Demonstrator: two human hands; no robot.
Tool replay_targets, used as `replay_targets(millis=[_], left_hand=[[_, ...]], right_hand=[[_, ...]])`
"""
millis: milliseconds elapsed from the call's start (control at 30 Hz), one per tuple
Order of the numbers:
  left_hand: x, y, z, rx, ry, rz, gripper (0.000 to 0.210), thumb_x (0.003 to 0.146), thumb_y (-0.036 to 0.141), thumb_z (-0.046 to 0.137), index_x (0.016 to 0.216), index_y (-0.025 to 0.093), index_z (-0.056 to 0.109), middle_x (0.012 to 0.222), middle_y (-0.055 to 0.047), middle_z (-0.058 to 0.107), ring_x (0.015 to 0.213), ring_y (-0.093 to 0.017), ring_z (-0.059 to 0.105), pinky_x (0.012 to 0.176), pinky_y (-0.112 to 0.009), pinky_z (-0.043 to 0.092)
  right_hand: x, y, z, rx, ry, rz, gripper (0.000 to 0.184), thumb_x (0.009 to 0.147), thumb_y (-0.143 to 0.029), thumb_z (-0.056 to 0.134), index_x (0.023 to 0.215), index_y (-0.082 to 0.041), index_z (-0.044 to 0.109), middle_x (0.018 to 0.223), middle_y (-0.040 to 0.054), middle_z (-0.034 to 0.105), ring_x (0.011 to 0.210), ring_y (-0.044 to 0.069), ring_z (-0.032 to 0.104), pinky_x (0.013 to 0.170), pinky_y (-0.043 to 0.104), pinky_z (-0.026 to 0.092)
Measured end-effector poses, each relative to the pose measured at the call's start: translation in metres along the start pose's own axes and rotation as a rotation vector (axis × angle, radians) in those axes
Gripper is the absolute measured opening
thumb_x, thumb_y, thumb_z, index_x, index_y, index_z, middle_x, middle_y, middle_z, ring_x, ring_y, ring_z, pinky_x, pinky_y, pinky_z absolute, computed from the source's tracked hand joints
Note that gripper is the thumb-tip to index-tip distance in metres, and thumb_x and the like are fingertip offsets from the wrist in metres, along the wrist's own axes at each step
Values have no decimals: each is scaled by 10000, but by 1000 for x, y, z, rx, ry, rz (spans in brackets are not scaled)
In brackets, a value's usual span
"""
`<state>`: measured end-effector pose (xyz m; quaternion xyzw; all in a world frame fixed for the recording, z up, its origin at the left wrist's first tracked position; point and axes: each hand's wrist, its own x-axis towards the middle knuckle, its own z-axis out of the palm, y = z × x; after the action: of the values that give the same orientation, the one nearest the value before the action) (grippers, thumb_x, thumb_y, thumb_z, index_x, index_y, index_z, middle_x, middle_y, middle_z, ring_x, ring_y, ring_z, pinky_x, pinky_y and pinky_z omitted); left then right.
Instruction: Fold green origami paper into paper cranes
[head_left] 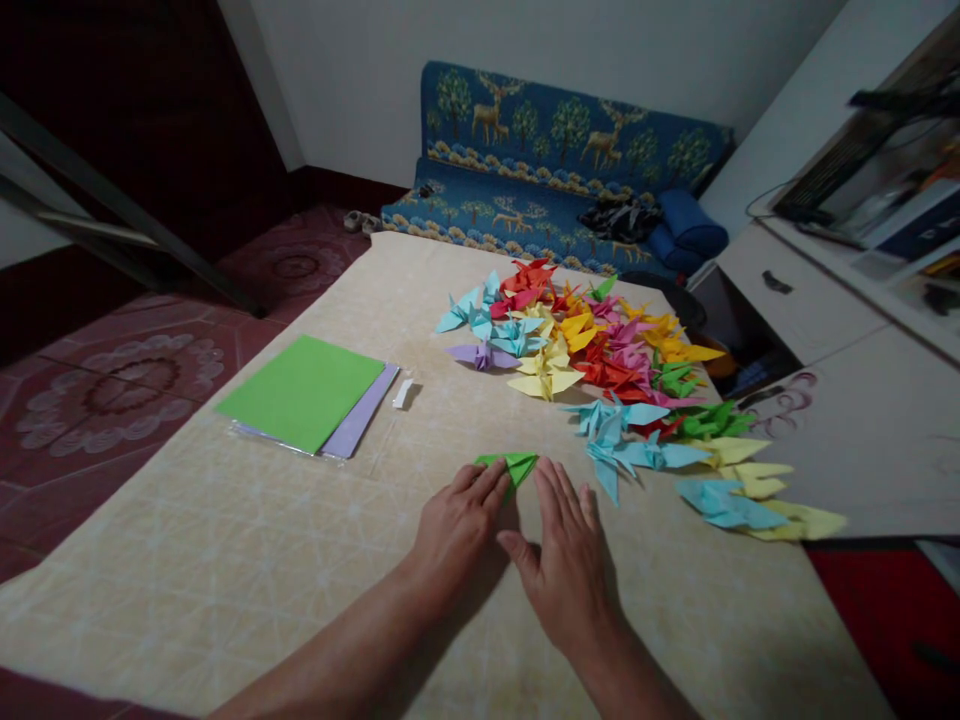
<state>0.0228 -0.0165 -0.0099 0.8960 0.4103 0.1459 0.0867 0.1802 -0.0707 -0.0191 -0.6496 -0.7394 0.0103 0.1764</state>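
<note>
1. Left hand down on the green paper, fingertips together over its left part; thumb's hidden, so I can't tell whether I'm pinching.
2. Right hand flat, fingers straight and close, thumb out wide, tips right by the paper's right corner.
3. Cranes crowd the table beyond and right of my right fingers!
4. Left beyond my left fingers: sheets, green over purple, white scrap just beside.

Green on the folded paper below centre and the top sheet at left, lilac on the lower sheet. Red, orange, yellow, pink, light blue among origami cranes at right. Deer-and-tree print across the blue sofa, upper centre.
</note>
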Motion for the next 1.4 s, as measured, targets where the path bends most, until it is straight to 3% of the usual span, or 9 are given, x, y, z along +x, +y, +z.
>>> replay_targets(millis=[133,200,300,400,767,933,1400], left_hand=[[-1,2,1,-14,36,-30,415,861,100,548,1271,146,587,1339,-97,600,1177,-250,569,938,-338,541],[-1,3,0,-18,44,-46,384,868,98,538,1245,145,594,1291,-93,628,1142,-236,587,916,-319,550],[-1,5,0,6,58,-83,341,875,84,518,1200,143,602,1182,-93,661,1033,-216,622,830,-299,573],[0,7,0,30,67,-134,394,873,64,507,1252,161,555,1113,-76,659,981,-200,621,782,-279,571],[1,7,1,-8,91,-161,354,873,88,519,1210,176,579,1082,-70,633,960,-200,593,761,-284,565],[1,8,1,-5,97,-173,362,863,81,525,1205,184,579,1075,-73,632,950,-199,587,716,-273,558],[2,10,0,-28,44,-209,362,874,87,532,1223,173,574,1069,-66,633,940,-204,586,723,-281,566]], right_hand=[[2,-6,-9,57,48,-103,775,924,-610,373,1489,-95,243,1502,188,378,1420,335,280,1135,593,170],[6,-7,-11,104,53,-155,656,949,-523,403,1463,-126,315,1466,160,442,1397,319,329,1142,577,176],[19,-1,-12,182,175,-104,326,957,-271,428,1235,-194,580,1274,121,604,1216,267,528,1084,508,330],[37,9,-10,215,229,-22,223,871,-160,502,984,-212,686,1027,96,655,1016,244,593,940,429,465],[59,9,8,258,208,234,222,712,-158,602,915,-227,661,1111,73,628,1078,255,549,961,415,413],[62,7,15,253,251,265,215,700,-165,596,902,-220,644,1150,81,621,1099,273,531,973,430,382],[65,0,14,217,223,366,162,720,-157,585,858,-220,641,1193,71,619,1122,285,509,952,423,360]])
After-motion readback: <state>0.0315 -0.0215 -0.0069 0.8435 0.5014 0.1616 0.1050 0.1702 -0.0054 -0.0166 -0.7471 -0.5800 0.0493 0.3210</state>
